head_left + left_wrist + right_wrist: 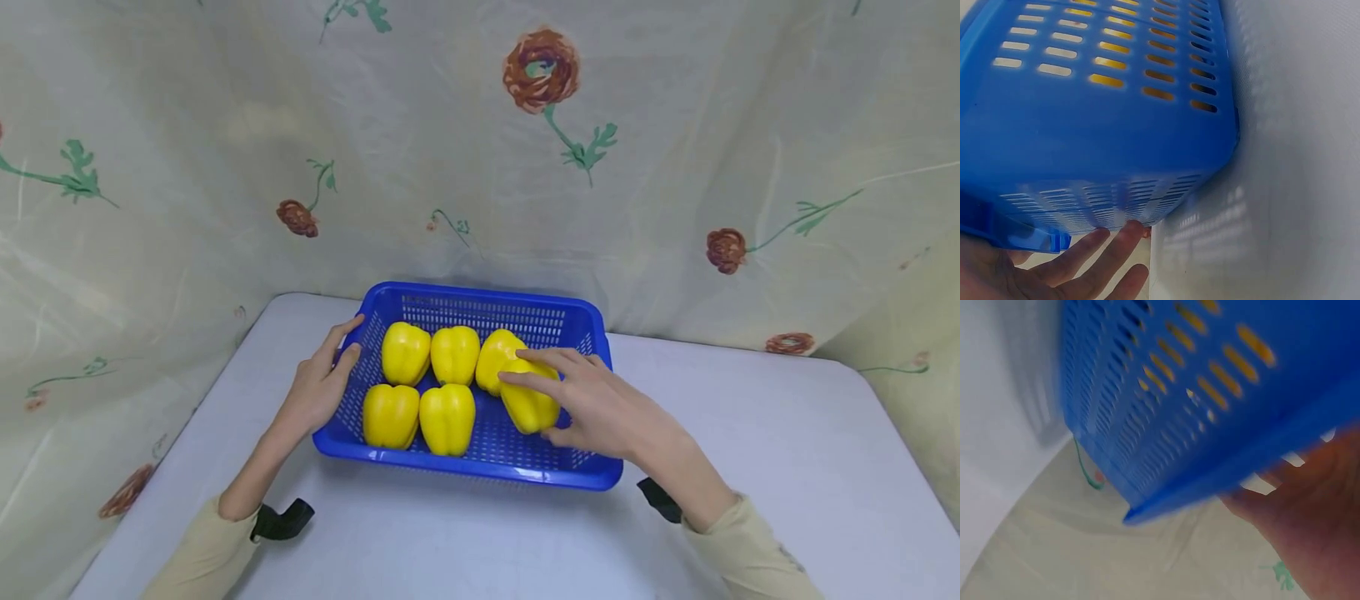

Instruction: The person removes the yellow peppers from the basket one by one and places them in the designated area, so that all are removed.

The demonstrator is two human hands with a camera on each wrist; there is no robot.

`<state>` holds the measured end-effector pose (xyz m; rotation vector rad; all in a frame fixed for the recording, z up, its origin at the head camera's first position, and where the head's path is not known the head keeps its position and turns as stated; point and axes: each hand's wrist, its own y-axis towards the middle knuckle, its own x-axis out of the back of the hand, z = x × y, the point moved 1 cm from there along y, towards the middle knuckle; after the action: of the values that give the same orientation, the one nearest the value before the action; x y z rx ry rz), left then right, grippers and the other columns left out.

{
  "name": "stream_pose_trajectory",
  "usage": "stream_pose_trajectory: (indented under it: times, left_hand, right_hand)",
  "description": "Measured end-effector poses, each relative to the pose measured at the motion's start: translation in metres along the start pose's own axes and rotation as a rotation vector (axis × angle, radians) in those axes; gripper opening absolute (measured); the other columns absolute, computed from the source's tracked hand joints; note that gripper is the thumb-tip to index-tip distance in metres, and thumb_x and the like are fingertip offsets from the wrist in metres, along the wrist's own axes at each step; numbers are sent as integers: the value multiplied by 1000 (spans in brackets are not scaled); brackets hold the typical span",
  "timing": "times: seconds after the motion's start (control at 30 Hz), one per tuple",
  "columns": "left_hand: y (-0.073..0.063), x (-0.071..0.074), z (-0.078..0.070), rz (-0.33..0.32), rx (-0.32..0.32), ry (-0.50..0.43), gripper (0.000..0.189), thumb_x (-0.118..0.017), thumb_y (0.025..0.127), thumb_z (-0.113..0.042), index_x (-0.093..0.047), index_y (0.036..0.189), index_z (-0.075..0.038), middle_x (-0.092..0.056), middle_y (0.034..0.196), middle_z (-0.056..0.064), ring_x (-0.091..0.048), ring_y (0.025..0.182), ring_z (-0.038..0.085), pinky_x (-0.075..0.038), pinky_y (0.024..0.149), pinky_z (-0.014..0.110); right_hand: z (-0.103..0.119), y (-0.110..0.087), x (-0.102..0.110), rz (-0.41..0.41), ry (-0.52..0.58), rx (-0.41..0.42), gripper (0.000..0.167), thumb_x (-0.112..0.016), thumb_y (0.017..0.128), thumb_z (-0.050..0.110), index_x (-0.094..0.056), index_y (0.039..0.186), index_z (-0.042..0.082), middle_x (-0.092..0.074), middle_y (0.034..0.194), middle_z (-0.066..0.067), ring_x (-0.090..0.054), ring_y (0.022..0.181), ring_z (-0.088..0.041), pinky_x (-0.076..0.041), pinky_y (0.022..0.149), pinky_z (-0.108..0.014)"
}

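A blue plastic basket (468,468) with slotted walls holds several yellow bell peppers (447,419). At its right side, my right hand (603,408) grips one bell pepper (527,406) from the right, fingers over the top and thumb at the near side. That pepper overlaps another yellow pepper (497,357) behind it. My left hand (315,390) holds the basket's left rim. In the left wrist view, the left fingers (1113,256) reach below the rim along the outer wall. The right wrist view shows the right hand (1310,512) past the rim; its fingertips are hidden by the basket.
The basket stands on a white-covered table (720,417), close to its back edge. Behind the table hangs a pale curtain (420,125) with a flower print. Dark straps (282,521) are on both wrists.
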<state>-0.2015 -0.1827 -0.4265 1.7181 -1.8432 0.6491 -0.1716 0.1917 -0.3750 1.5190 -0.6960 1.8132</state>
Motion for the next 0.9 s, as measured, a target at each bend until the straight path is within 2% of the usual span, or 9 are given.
stream_pose_trajectory:
  times: [0.2, 0.43, 0.57, 0.8, 0.9]
  left_hand:
    - [-1, -3, 1, 1, 17, -4, 55, -32, 118, -36, -28, 172, -25, -38, 172, 26, -50, 147, 58, -41, 116, 78]
    - [0, -4, 3, -13, 6, -7, 54, -35, 118, -36, -30, 171, -26, -43, 168, 28, -55, 143, 58, -47, 113, 75]
    - [1, -4, 3, -15, -2, -7, 54, -35, 118, -36, -30, 171, -27, -43, 168, 29, -53, 144, 58, -47, 113, 75]
    - [0, -2, 2, -18, 6, -4, 55, -36, 118, -36, -30, 171, -27, -44, 167, 30, -51, 146, 59, -46, 113, 76]
    - [0, -1, 1, -20, 3, -2, 54, -37, 118, -35, -30, 171, -26, -45, 166, 30, -52, 145, 59, -47, 112, 76]
  right_hand:
    - [-10, -6, 13, -50, -7, -12, 86, -93, 86, 23, -51, 160, 38, -46, 170, -11, -46, 155, -42, -38, 118, -81]
    - [-23, -15, 29, -99, -19, -15, 85, -93, 83, 13, -56, 157, 31, -45, 170, -14, -42, 156, -45, -44, 118, -75]
    - [-30, -21, 38, -112, -17, -60, 85, -92, 84, 11, -54, 158, 30, -43, 171, -15, -42, 155, -47, -44, 117, -76]
    - [-41, -28, 47, -162, -22, -156, 87, -91, 84, 10, -52, 159, 31, -38, 171, -18, -48, 148, -47, -55, 110, -67]
    - [-47, -34, 49, -182, -22, -184, 88, -92, 83, 9, -52, 158, 31, -39, 168, -20, -47, 146, -46, -55, 109, -68]
